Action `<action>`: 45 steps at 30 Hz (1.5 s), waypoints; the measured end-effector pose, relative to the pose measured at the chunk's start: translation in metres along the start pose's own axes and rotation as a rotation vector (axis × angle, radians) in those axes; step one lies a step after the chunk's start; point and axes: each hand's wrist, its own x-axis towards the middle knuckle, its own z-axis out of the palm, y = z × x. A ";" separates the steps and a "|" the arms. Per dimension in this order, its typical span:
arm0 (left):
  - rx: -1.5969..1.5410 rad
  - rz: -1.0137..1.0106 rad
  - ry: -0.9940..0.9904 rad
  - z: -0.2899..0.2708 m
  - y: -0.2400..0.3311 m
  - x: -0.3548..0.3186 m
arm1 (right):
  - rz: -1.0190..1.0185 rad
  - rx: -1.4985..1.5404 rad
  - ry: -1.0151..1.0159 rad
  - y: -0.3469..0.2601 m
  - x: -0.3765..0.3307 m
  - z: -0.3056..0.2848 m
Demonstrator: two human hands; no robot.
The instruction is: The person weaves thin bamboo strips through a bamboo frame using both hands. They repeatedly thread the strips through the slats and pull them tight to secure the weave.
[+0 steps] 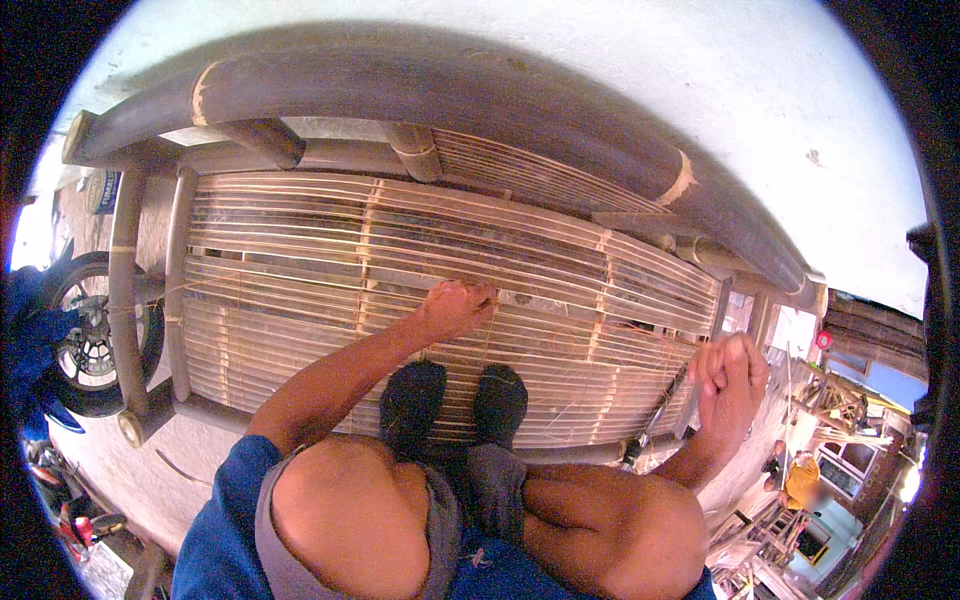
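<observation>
Bamboo slats (300, 230), left hand (455, 308) pressing

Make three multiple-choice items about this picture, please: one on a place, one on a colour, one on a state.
1. Where does the left hand rest?
A. on the bench slats
B. on the wheel
C. on a knee

2. What colour are the socks?
A. white
B. red
C. dark

3. How is the right hand?
A. flat and open
B. closed, raised beside the bench
C. hidden

Key: 1 A, its fingers press on the slats; 2 C, both feet look nearly black; 3 B, its fingers are curled in, and a thin strand runs toward it.
</observation>
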 end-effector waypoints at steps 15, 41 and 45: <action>-0.276 0.297 0.061 -0.039 0.079 -0.062 | 0.403 -0.691 -0.489 0.180 0.011 0.091; -0.468 0.896 0.299 -0.080 0.161 -0.044 | 0.140 -0.334 -0.148 0.069 -0.045 0.078; -0.447 0.826 0.326 -0.070 0.157 -0.048 | 0.055 -0.272 0.159 0.033 -0.042 0.063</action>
